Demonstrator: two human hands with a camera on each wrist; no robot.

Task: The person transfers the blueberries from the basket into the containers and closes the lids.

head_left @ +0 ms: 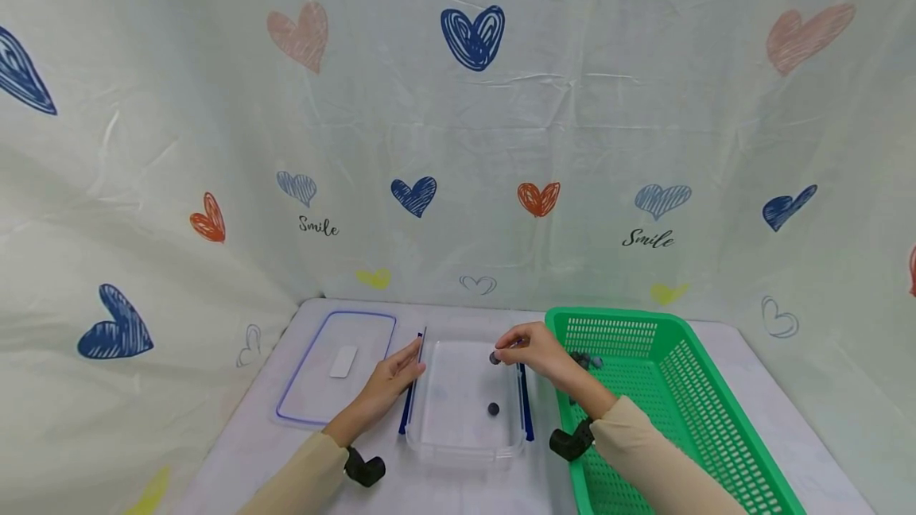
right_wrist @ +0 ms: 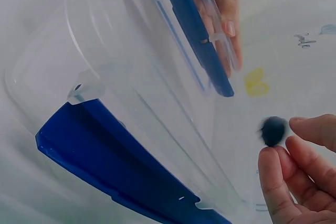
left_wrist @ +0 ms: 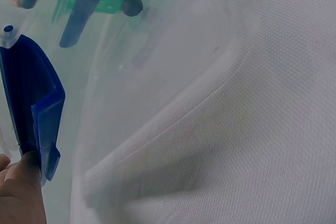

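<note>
- Right hand (head_left: pixel 533 350) pinches a dark ball (right_wrist: pixel 273 131) near the clear container's (head_left: pixel 454 396) far right corner.
- Left hand (head_left: pixel 389 388) touches its left latch (head_left: pixel 407 410); cannot tell if gripping.
- Second ball (head_left: pixel 494 409) lies inside it, unseen in right wrist view.

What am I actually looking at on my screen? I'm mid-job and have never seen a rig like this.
There's no machine: these are a person's bare hands. The wide picture comes from a camera on their head; the two closer ones come from a camera on each wrist.

On the pale tablecloth stands a clear box with blue side flaps; a dark ball lies inside. Left of the box is a clear blue-edged lid; to its right, a green basket with several small dark pieces.

The right hand pinches another ball in its fingers. The left hand touches the box's left flap; whether it grips is hard to tell.
</note>
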